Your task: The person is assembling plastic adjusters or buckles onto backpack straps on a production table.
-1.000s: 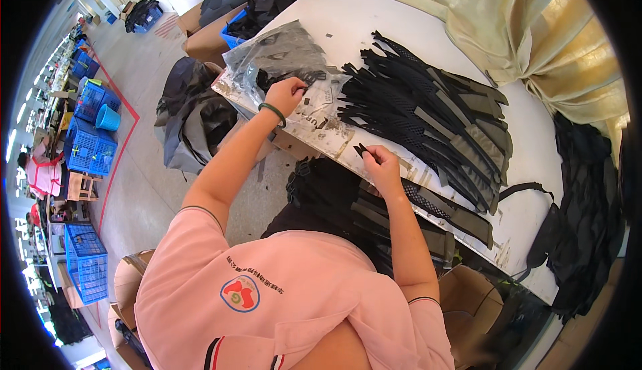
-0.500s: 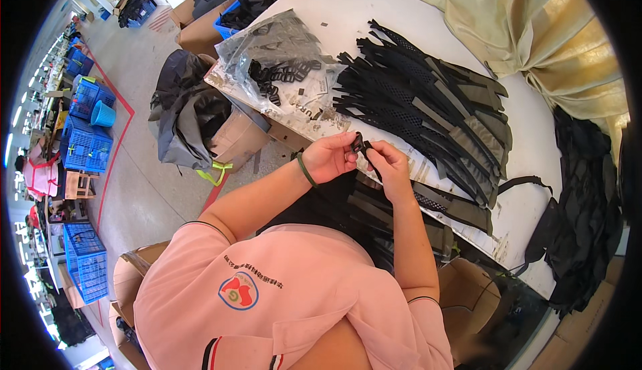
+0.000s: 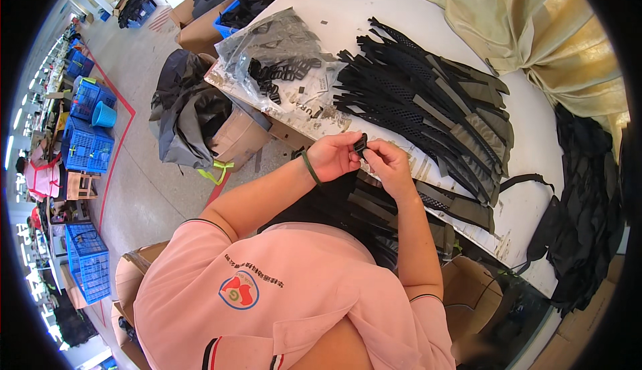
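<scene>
A small black plastic buckle (image 3: 362, 143) is held up just over the near edge of the table. My left hand (image 3: 333, 158) pinches it between thumb and fingertips. My right hand (image 3: 390, 165) is closed at the buckle's right side, its thumb and forefinger pressed together on a black strap end that the fingers mostly hide. Whether the strap passes through the buckle, I cannot tell. Below my hands, black and grey strap pieces (image 3: 374, 199) hang at the table's edge by my lap.
A pile of black mesh straps (image 3: 428, 112) covers the table's middle. To its left, a clear plastic bag (image 3: 267, 39) lies by loose black buckles (image 3: 284, 70). A carton with dark fabric (image 3: 190, 112) stands left of the table. Black pieces (image 3: 582, 216) hang over the right end.
The buckle has turned, showing more of its flat side. My right fingers have shifted slightly, and less of the black strap shows between them. My left hand has barely moved.
</scene>
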Demonstrator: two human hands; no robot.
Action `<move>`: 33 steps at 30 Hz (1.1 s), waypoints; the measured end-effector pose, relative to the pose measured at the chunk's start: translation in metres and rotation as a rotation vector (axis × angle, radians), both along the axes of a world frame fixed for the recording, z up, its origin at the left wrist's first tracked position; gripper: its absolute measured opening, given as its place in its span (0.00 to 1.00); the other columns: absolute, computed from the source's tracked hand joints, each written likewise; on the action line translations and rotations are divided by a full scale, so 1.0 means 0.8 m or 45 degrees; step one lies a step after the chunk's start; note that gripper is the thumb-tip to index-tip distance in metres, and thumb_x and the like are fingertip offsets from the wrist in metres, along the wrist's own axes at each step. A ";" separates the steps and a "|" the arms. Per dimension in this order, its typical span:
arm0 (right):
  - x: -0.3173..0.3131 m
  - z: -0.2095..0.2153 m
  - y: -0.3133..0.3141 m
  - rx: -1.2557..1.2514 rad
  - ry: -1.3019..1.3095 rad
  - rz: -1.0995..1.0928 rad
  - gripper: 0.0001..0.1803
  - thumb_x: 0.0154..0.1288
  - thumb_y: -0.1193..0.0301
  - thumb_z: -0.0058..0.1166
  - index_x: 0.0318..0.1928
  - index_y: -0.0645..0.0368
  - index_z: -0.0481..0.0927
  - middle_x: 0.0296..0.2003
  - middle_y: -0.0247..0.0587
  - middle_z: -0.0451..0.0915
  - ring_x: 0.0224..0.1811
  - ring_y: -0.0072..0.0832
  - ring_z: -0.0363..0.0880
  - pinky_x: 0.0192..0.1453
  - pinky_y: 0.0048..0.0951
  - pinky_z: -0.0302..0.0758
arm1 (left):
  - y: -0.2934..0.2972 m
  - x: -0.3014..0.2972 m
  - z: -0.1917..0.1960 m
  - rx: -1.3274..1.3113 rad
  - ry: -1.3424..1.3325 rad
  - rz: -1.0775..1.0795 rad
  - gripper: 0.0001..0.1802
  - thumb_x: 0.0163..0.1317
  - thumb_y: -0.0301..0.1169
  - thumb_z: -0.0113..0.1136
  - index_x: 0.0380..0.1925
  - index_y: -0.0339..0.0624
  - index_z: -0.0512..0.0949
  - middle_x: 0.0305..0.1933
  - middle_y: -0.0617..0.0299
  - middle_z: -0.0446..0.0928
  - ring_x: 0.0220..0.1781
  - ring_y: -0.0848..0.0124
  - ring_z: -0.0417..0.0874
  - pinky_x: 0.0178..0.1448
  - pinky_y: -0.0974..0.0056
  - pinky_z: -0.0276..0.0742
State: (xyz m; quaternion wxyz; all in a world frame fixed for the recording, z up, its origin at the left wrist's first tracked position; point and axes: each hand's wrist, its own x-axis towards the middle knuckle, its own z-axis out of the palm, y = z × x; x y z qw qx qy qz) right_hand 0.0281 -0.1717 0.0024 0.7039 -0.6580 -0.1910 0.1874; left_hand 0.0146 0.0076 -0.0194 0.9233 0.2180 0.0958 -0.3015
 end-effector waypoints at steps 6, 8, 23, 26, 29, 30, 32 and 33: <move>0.002 0.017 0.000 -0.237 -0.646 -0.062 0.05 0.57 0.80 0.54 0.36 0.66 0.77 0.26 0.40 0.72 0.27 0.29 0.71 0.33 0.24 0.68 | 0.005 0.000 0.003 0.086 -0.009 -0.069 0.06 0.65 0.36 0.52 0.34 0.48 0.74 0.31 0.69 0.76 0.29 0.76 0.73 0.36 0.69 0.67; 0.000 0.018 0.000 -0.251 -0.646 -0.113 0.05 0.56 0.80 0.54 0.35 0.66 0.77 0.26 0.41 0.72 0.28 0.30 0.72 0.33 0.25 0.69 | 0.005 0.001 0.000 0.084 -0.011 -0.082 0.06 0.65 0.36 0.52 0.33 0.48 0.74 0.31 0.69 0.76 0.29 0.76 0.72 0.35 0.68 0.66; -0.011 0.029 -0.002 -0.324 -0.760 -0.144 0.04 0.55 0.81 0.55 0.34 0.65 0.77 0.27 0.41 0.72 0.27 0.34 0.73 0.32 0.29 0.70 | 0.001 -0.003 -0.001 0.049 -0.049 -0.088 0.06 0.64 0.37 0.54 0.32 0.48 0.74 0.31 0.68 0.76 0.28 0.75 0.72 0.36 0.68 0.67; -0.010 0.028 -0.004 -0.321 -0.794 -0.154 0.05 0.55 0.81 0.55 0.33 0.65 0.77 0.27 0.42 0.73 0.28 0.36 0.73 0.32 0.30 0.70 | -0.001 -0.004 0.003 0.030 -0.039 -0.118 0.06 0.64 0.37 0.54 0.32 0.48 0.74 0.30 0.68 0.76 0.28 0.75 0.71 0.36 0.68 0.66; -0.009 0.025 -0.005 -0.350 -0.808 -0.160 0.04 0.55 0.81 0.55 0.33 0.65 0.77 0.26 0.42 0.72 0.28 0.35 0.72 0.33 0.29 0.69 | 0.000 -0.004 -0.001 0.045 -0.017 -0.138 0.07 0.64 0.37 0.54 0.31 0.48 0.74 0.30 0.68 0.75 0.28 0.75 0.71 0.35 0.69 0.65; -0.009 0.025 -0.005 -0.375 -0.808 -0.157 0.04 0.55 0.81 0.54 0.34 0.66 0.77 0.26 0.42 0.72 0.28 0.33 0.71 0.34 0.27 0.68 | 0.000 -0.004 -0.002 0.052 -0.020 -0.150 0.07 0.64 0.37 0.54 0.32 0.48 0.74 0.30 0.68 0.75 0.28 0.75 0.71 0.35 0.69 0.65; -0.010 0.025 -0.004 -0.373 -0.748 -0.174 0.04 0.55 0.81 0.54 0.34 0.66 0.77 0.26 0.42 0.71 0.28 0.33 0.71 0.33 0.27 0.68 | 0.001 -0.006 0.001 0.056 -0.027 -0.159 0.07 0.65 0.37 0.53 0.32 0.48 0.74 0.31 0.68 0.75 0.28 0.75 0.71 0.35 0.69 0.65; -0.011 0.025 -0.004 -0.371 -0.689 -0.190 0.04 0.56 0.81 0.54 0.33 0.66 0.77 0.25 0.42 0.71 0.28 0.33 0.71 0.33 0.27 0.67 | 0.000 -0.006 0.002 0.058 -0.035 -0.168 0.07 0.65 0.37 0.53 0.32 0.48 0.73 0.31 0.68 0.75 0.28 0.76 0.71 0.35 0.68 0.66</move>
